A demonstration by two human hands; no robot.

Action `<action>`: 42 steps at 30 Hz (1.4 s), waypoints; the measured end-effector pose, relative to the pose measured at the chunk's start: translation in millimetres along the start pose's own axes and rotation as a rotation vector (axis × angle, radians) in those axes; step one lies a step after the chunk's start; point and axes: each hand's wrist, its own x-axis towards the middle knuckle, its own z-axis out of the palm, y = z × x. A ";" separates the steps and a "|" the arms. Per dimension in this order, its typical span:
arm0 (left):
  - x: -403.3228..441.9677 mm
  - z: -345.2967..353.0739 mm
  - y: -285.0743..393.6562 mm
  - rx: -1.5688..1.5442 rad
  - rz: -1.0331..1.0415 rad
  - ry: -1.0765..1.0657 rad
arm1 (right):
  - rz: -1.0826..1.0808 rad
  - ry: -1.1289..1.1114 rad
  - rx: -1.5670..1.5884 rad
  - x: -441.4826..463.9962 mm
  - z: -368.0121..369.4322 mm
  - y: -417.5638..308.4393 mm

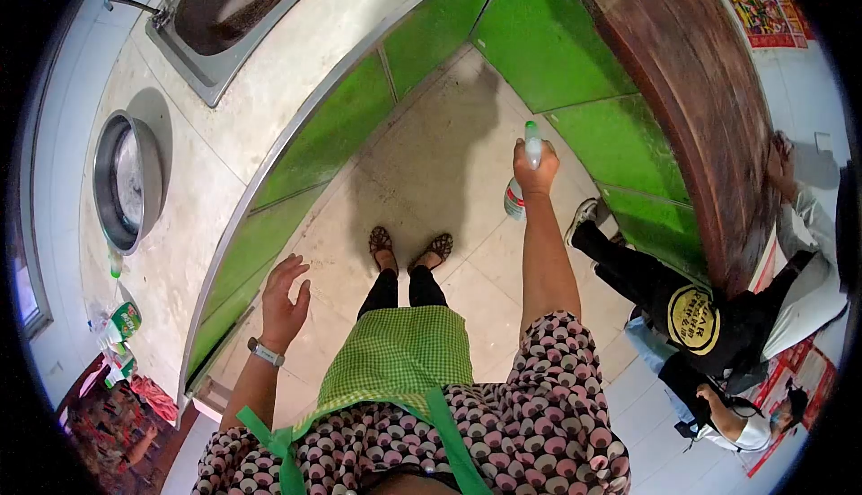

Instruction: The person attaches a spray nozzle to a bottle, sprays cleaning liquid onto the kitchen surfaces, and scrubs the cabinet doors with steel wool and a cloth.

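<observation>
My right hand (536, 172) is closed around the neck of a spray bottle (514, 198) with a green-tipped nozzle, held out over the floor in front of the green cabinets (575, 64). The bottle's clear body with a red label shows below and left of my fist. On the left, my left hand (285, 304) is held in the air beside the pale counter's edge, with its fingers apart and nothing in it. A watch is on that wrist.
A metal basin (127, 181) sits on the pale counter (193, 167), near a sink (211, 28). Green-labelled packets (124, 322) and a red cloth (154, 398) lie lower left. A dark wooden top (696, 91) curves along the right. Two other people (745, 315) are at right.
</observation>
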 end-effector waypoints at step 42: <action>32.6 20.4 25.2 -0.038 0.050 -0.173 | 0.201 0.025 -0.061 -18.5 -3.2 35.3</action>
